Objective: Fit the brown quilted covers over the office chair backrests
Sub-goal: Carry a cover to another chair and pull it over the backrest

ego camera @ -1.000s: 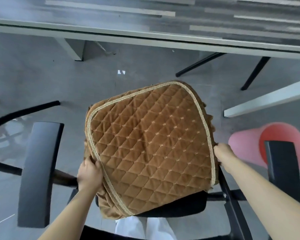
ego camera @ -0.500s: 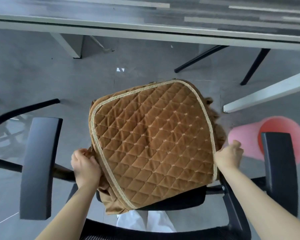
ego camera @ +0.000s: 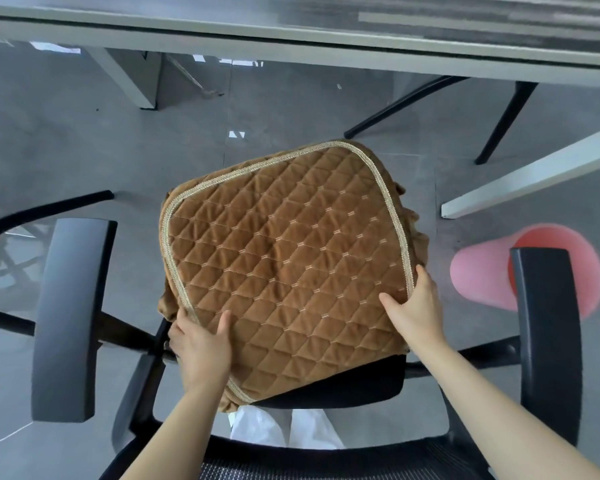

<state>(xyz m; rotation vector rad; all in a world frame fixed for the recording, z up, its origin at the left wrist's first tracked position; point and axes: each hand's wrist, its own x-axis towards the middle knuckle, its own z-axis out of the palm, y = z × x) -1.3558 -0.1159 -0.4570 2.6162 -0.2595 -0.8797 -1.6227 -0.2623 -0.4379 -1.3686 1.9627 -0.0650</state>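
Our left hand and right hand: both bare, no gloves, rings or watch visible. Our forearms are bare too, right down to the bottom edge of the view, so no sleeves visible. We're wearing white trousers, plain fabric with a few soft folds, two legs showing with a dark gap between them. Feet or shoes are hidden, can't tell. Nails too small to make out.
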